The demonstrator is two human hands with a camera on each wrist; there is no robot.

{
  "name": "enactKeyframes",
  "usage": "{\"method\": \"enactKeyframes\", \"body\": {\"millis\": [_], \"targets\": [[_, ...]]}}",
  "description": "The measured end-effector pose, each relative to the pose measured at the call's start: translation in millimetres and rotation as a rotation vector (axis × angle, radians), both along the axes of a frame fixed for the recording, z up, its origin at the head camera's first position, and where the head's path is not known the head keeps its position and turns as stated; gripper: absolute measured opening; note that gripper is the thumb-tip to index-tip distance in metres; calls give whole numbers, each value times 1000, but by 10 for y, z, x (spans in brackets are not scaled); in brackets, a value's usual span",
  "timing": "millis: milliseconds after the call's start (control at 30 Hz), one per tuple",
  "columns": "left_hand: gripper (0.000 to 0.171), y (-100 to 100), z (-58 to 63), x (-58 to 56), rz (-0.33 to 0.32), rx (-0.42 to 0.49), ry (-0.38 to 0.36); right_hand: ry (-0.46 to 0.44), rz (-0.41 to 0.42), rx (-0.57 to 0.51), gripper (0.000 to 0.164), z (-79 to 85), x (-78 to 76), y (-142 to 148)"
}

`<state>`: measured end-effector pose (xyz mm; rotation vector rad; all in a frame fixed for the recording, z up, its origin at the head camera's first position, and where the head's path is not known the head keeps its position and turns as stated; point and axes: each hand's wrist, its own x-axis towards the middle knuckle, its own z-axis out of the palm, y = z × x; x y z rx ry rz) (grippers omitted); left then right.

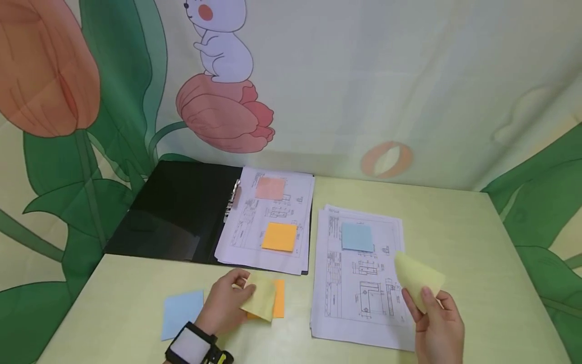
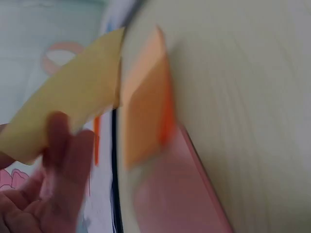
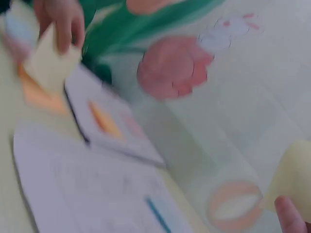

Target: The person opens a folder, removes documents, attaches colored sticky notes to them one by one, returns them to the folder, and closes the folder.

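Observation:
My left hand (image 1: 225, 306) pinches a yellow sticky-note pad (image 1: 260, 299) between thumb and fingers, above an orange sticky-note pad (image 1: 280, 299) on the table. In my right hand (image 1: 440, 328) is a yellow sticky note (image 1: 418, 278), held up over the right edge of a stack of printed drawings (image 1: 341, 308). That stack carries a blue sticky note (image 1: 356, 237) near its top. The left wrist view also shows a pink sticky-note pad (image 2: 177, 189) beside the orange one; the left hand hides it from the head camera. Both wrist views are blurred.
An open black ring binder (image 1: 168, 212) lies at the back left. Its drawing sheets (image 1: 236, 242) bear a pink note (image 1: 270, 188) and an orange note (image 1: 279, 236). By my left wrist is a blue sticky-note pad (image 1: 182, 311). Behind the table hangs a printed curtain (image 1: 341, 91).

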<state>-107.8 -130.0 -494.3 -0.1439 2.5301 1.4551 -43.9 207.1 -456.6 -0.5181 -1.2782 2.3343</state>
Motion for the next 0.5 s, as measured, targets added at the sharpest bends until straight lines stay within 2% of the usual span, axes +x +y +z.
{"method": "enactKeyframes", "body": {"millis": [100,200,267,300,333,367,400,433,500], "targets": [[39,-109,-95,-10,-72,-386,115,48,20,153,27,-339,16,310],[53,-102,-88,5,-122,-739,231,-27,49,353,38,-470,32,414],[63,-27,-27,13,-139,-876,314,-89,46,438,35,-438,33,375],[66,41,12,15,-152,-890,352,-126,48,468,31,-384,30,331],[67,136,59,23,-176,-853,378,-164,46,502,28,-332,22,280],[66,252,103,37,-216,-772,385,-163,33,505,27,-297,10,223],[63,387,139,50,-277,-637,372,-174,28,522,28,-268,2,167],[58,538,169,70,-348,-466,330,-167,28,530,30,-249,-3,109],[46,870,190,122,-461,-89,170,-150,46,550,30,-231,-12,-17]]}}
